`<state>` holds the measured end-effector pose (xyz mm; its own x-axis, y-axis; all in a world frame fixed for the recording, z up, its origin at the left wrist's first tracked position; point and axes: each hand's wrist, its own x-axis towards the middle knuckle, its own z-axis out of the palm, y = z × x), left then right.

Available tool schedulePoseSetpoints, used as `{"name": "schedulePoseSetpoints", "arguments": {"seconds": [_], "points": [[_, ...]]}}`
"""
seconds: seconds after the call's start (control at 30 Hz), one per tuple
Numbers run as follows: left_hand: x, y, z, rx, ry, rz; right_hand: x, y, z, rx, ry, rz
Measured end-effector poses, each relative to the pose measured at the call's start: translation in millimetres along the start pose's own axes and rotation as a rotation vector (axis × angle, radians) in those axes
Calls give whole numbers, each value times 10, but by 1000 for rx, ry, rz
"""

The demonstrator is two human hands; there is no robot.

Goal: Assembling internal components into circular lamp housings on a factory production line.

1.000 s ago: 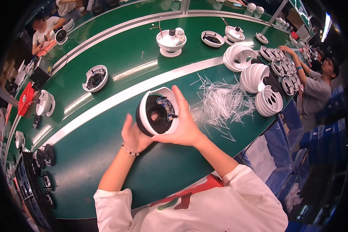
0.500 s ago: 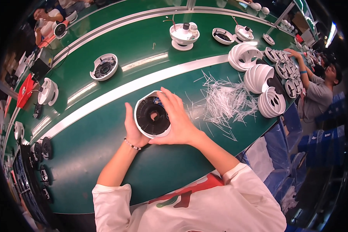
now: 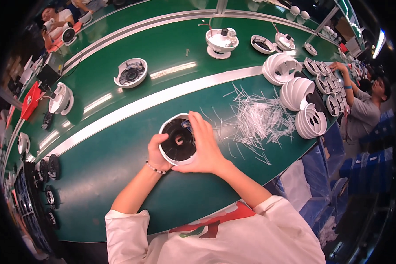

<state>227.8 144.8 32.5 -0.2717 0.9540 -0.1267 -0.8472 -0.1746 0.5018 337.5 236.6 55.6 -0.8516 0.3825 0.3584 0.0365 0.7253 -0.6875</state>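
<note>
Both left hand [image 3: 157, 155] and right hand [image 3: 207, 150], half-curled, hold a black-lined shell [image 3: 177, 152].

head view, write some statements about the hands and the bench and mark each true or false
1. The left hand and right hand are both at the round black-and-white housing. True.
2. The beaded bracelet is on the right wrist. False: it is on the left wrist.
3. The loose pile of thin white strips lies right of the housing. True.
4. The bench top under the hands is white. False: it is green.
5. Three white ribbed shells stand near the strips. True.
</note>
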Motion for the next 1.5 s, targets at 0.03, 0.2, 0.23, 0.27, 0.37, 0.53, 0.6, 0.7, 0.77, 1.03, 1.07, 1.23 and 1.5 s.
{"name": "schedulePoseSetpoints", "arguments": {"seconds": [0.03, 0.2, 0.23, 0.27, 0.37, 0.53, 0.6, 0.7, 0.77, 1.03, 1.07, 1.23, 1.5], "points": [[-12, -1, 22, -3, 6, 10, -8, -17, 0, 15, 12, -4], [25, 58, 64, -51, -21, 83, 19, -13, -23, 19, 113, -138], [25, 52, 88, -80, -32, 87, 18, -55, -71, -37, 95, -169], [0, 78, 102, -93, -18, 61, 19, -93, -115, -94, 79, -203], [-123, 153, 21, -52, -24, 65, 17, -123, -108, 29, -3, -340], [-222, 171, -200, -250, -30, -146, -48, 16, -229, 97, -84, -544], [-267, 242, -190, -195, -26, -211, -53, 38, -318, 29, -73, -620], [-251, 263, -251, -163, -105, -253, -63, 15, -377, -17, -54, -644], [-232, 272, -273, -161, -84, -288, -87, -13, -355, -23, -29, -622], [-176, 579, -435, 169, 259, 9, -213, 11, -568, -190, 4, -401], [-141, 690, -460, 223, 322, 135, -283, 61, -656, -197, 10, -398], [-40, 1529, -975, 409, 545, 715, -681, 137, -1123, -509, 406, -160], [690, 1954, -1591, 694, 915, 578, -1267, 613, -1819, -974, 677, 253]]}}
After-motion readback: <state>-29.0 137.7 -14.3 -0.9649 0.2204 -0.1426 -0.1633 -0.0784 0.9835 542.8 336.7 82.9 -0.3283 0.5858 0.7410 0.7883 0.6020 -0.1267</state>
